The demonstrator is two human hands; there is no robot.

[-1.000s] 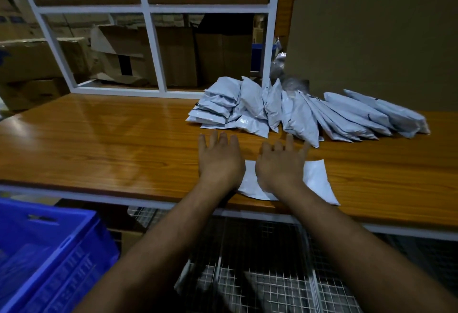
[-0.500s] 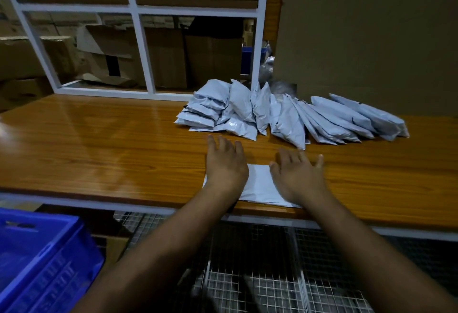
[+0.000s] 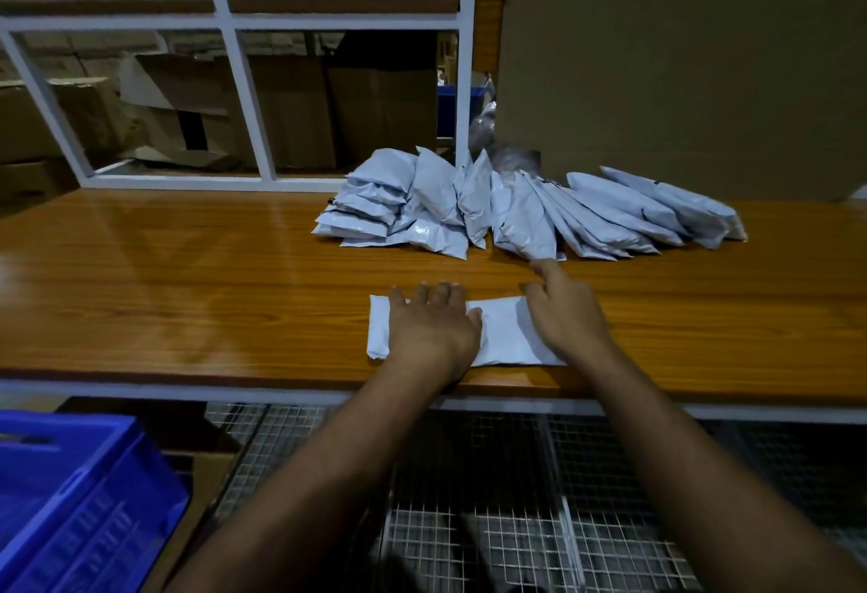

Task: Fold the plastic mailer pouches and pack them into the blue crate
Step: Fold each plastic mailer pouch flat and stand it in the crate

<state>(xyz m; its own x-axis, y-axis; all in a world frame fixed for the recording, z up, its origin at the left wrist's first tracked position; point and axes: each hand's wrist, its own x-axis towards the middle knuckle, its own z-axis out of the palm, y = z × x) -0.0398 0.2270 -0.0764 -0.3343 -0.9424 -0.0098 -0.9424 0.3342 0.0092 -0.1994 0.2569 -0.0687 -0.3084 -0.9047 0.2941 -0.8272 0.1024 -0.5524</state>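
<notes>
Change: pouch now folded smaller near table edge
Grip: pressed flat by left hand; edge pinched by right hand

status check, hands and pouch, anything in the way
Left hand flat, pressing pouch on table. Right hand on its right end. Blue crate low left, path clear.
</notes>
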